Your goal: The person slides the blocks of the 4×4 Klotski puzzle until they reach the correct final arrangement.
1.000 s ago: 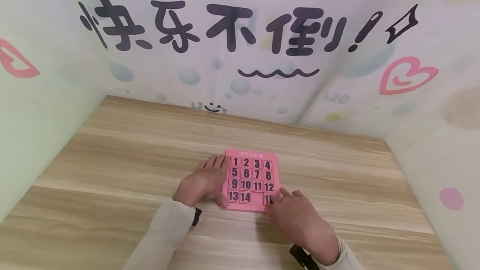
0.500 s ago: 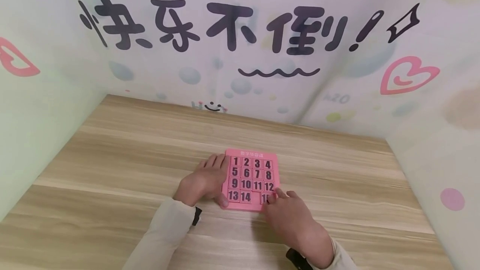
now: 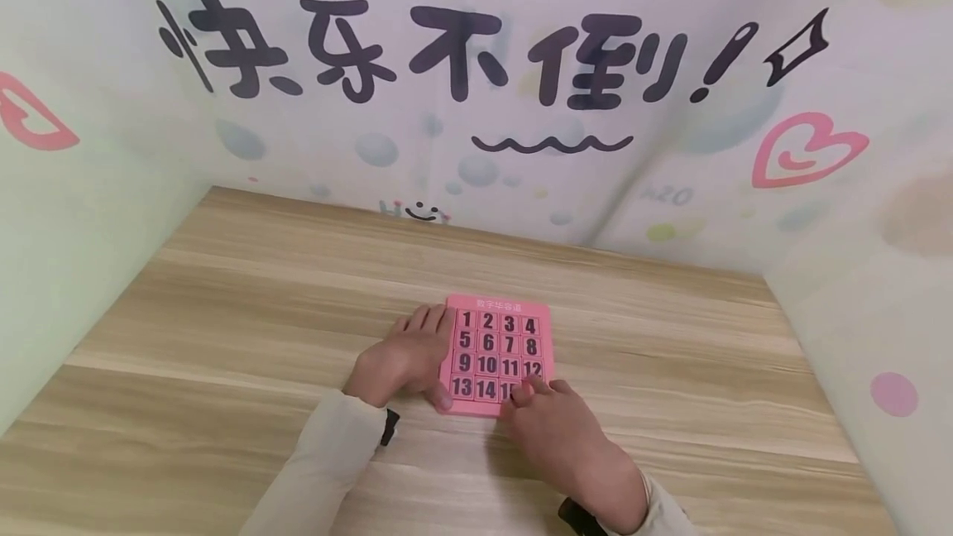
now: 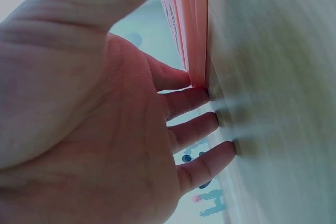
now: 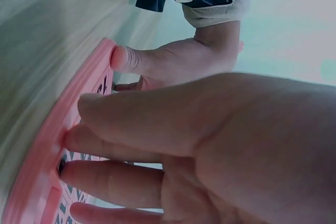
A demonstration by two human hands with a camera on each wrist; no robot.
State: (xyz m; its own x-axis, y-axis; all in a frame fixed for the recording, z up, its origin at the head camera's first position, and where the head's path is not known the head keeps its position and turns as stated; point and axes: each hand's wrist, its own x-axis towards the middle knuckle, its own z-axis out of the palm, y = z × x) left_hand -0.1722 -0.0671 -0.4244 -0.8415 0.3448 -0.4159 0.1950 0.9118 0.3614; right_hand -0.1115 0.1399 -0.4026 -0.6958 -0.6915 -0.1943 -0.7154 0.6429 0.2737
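A pink number slide puzzle [image 3: 497, 303] lies flat on the table, its tiles in rows from 1 at the far left. In the head view the fingertips of my right hand [image 3: 562, 433] touch the tile marked 15 [image 3: 508, 392], which sits beside 14 in the nearest row. These fingers cover the near right corner and part of tile 12. My left hand [image 3: 405, 362] rests along the puzzle's left side, thumb at the near left corner. Its fingers are straight in the left wrist view, the index finger [image 4: 168, 76] touching the puzzle's side and other fingertips on the table.
The wood-grain table [image 3: 260, 296] spreads around the puzzle. Behind it stands a white wall [image 3: 417, 122] with large dark characters and coloured prints. More walls close in the left and right sides. A black band [image 3: 581, 517] is on the right wrist.
My right hand has moved left, and tile 15 has slid left from the right column until it sits beside 14. The left hand and the puzzle's frame have stayed in place.
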